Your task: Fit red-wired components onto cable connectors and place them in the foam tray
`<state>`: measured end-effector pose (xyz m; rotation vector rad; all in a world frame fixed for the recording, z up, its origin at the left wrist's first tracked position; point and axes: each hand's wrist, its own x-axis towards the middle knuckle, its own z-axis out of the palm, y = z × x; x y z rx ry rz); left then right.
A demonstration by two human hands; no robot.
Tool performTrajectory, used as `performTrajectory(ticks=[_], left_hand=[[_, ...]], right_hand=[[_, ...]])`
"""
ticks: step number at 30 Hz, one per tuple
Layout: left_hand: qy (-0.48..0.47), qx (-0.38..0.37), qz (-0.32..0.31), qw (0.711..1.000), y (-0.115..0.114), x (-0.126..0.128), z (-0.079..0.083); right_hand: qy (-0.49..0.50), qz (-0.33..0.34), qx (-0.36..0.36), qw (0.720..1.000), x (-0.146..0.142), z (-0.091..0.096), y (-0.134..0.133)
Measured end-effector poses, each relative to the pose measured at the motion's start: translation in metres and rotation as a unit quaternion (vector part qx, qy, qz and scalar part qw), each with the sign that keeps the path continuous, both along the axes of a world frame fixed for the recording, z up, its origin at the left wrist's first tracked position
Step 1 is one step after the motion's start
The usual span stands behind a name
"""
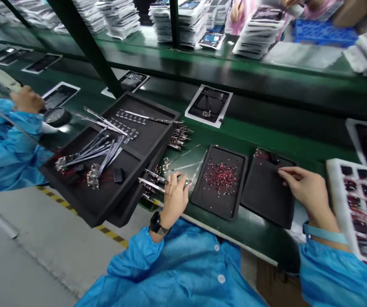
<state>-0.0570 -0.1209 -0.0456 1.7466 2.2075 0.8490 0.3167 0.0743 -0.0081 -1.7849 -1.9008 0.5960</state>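
My left hand (176,197) rests on the green bench beside a black tray, its fingers curled over small metal flex parts (154,181) at the tray's edge. My right hand (305,187) lies on a dark flat tray (268,192), fingers pressed together in a pinch near its top edge; what they hold is too small to name. Between the hands sits another black tray (221,181) strewn with tiny red pieces. Both arms wear blue sleeves, with a dark watch on the left wrist and a blue strap on the right.
A large black foam tray (106,162) with ribbon cables overhangs the bench at left. A white grid tray (362,204) of small parts stands at right. Dark panels on white sheets (209,104) ride the belt. A co-worker's hand (26,99) works far left. Stacks of trays line the back.
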Motion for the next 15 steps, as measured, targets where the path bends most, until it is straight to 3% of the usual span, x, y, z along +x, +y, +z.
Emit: performTrajectory(ticks=[4,8,12,15], left_hand=[[-0.042,0.029,-0.015,0.999,0.010,-0.006,-0.005],[-0.151,0.075,-0.049,0.984,0.007,-0.013,-0.003],[-0.215,0.159,-0.056,0.962,0.001,-0.004,0.019],[-0.270,0.163,-0.087,0.945,0.002,0.009,0.039]], right_hand=[[0.117,0.013,-0.038,0.992,-0.017,0.002,-0.023],[0.257,0.085,-0.101,0.957,-0.055,0.007,-0.032],[0.390,0.154,-0.158,0.894,-0.099,0.011,-0.035],[0.454,0.173,-0.166,0.858,-0.120,0.008,-0.038]])
